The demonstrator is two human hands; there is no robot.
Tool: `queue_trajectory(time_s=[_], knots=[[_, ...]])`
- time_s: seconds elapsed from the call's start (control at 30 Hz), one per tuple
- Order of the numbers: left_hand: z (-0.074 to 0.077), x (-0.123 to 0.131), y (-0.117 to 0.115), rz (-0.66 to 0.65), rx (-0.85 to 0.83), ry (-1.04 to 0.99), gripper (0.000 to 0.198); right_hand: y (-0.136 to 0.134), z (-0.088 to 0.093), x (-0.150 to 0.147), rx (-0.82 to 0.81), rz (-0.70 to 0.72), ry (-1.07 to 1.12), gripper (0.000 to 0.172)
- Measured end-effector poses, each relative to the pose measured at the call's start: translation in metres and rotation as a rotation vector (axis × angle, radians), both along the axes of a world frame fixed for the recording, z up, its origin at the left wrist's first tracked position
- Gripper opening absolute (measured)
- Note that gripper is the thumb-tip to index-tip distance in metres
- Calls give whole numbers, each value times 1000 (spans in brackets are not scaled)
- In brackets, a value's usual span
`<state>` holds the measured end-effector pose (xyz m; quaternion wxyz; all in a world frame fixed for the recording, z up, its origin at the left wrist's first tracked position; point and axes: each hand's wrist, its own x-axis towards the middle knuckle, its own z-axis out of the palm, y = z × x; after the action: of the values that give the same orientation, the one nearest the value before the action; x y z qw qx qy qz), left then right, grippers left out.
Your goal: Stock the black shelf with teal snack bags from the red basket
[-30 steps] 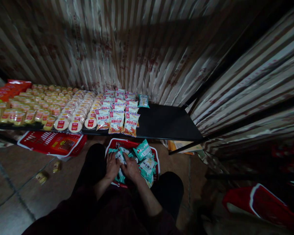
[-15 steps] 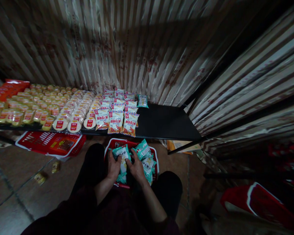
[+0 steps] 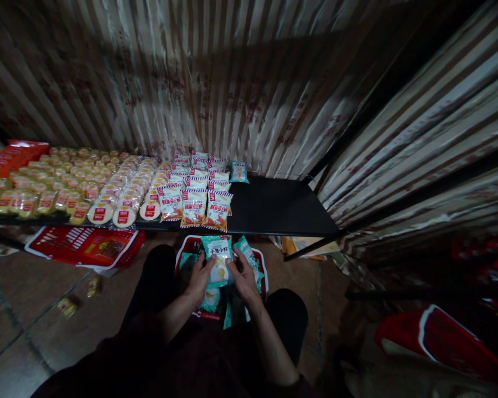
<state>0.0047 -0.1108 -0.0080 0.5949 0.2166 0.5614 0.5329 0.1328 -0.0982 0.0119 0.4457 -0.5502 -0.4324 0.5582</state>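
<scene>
Between my knees, a teal-and-white snack bag [image 3: 218,261] is held above the red basket [image 3: 265,271], its printed front facing me. My left hand [image 3: 200,278] grips its left edge, and my right hand [image 3: 244,276] grips the right edge, thumbs on the front. More teal bags [image 3: 211,299] lie in the basket beneath, partly hidden by my hands. On the black shelf [image 3: 278,207] in front, one teal bag [image 3: 238,172] stands at the back, right of the rows of striped snack bags [image 3: 194,207].
Left on the shelf are rows of round wrapped crackers [image 3: 125,215], small yellow packs [image 3: 45,200] and an orange bag [image 3: 12,159]. Another red basket [image 3: 83,246] sits below the shelf. Two small packs [image 3: 67,305] lie on the floor. A shelf leg [image 3: 311,249] stands right.
The held bag has come up and slightly right, turned upright with its front now in full view. Both hands have shifted right with it, and the basket's bags have moved about.
</scene>
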Motion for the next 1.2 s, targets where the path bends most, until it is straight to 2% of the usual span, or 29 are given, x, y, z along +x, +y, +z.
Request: queue_trajectory(time_s=[0.1,0.2,0.27,0.4,0.6,0.7,0.93,1.13,1.2], knots=[[18,3,6,-64,26,-81,53,7,18,6,-69,-46,24,62],[29,6,11,-128,70,-22,54,17,28,11,-91,-163,28,56],[32,7,14,-159,86,36,53,24,29,13,-78,-173,90,53],[36,9,16,-198,113,27,54,35,22,14,-60,-130,225,45],[38,12,9,-279,132,-83,62,47,5,15,-35,-268,212,40],[38,15,8,-275,121,-100,61,50,2,17,-23,-293,175,41],[34,20,16,-231,126,-85,56,47,10,22,-34,-249,212,40],[44,23,27,-159,154,-81,56,34,18,23,-85,-115,212,41],[46,24,32,-162,176,-72,55,30,18,24,-28,-94,118,42]])
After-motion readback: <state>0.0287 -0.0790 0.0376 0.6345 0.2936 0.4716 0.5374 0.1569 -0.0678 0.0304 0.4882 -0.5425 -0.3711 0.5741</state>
